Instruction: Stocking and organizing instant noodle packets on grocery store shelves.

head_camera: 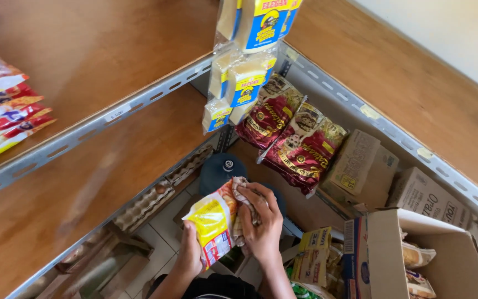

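Around you stand wooden shelves (100,50) on grey slotted metal rails (84,133), meeting in a corner; they fill most of the view, one board at upper left, one lower left, one running off to the right. Low at the right sits an open cardboard box (416,249) with packets inside, and behind it two more closed cartons (360,166) lean against the rail. In the corner, dark red snack bags (300,149) hang or lean side by side, and above them a strip of pale packets with blue and yellow labels (244,77) dangles down from the top of the view. On the upper left shelf lies a stack of red and yellow packets (1,111). Grey egg trays (150,202) rest below the lower left shelf, near the tiled floor (167,232).

Nearest to you, below centre, is the yellow packet (214,224) you are handling, held over the floor in front of a dark round object (219,169). Your left hand (191,252) grips its lower edge, fingers closed around the packet. Your right hand (261,221) presses a checked cloth (244,205) against the packet's upper right side, fingers curled over the cloth and holding it there. The two hands are close together, with the packet between them.
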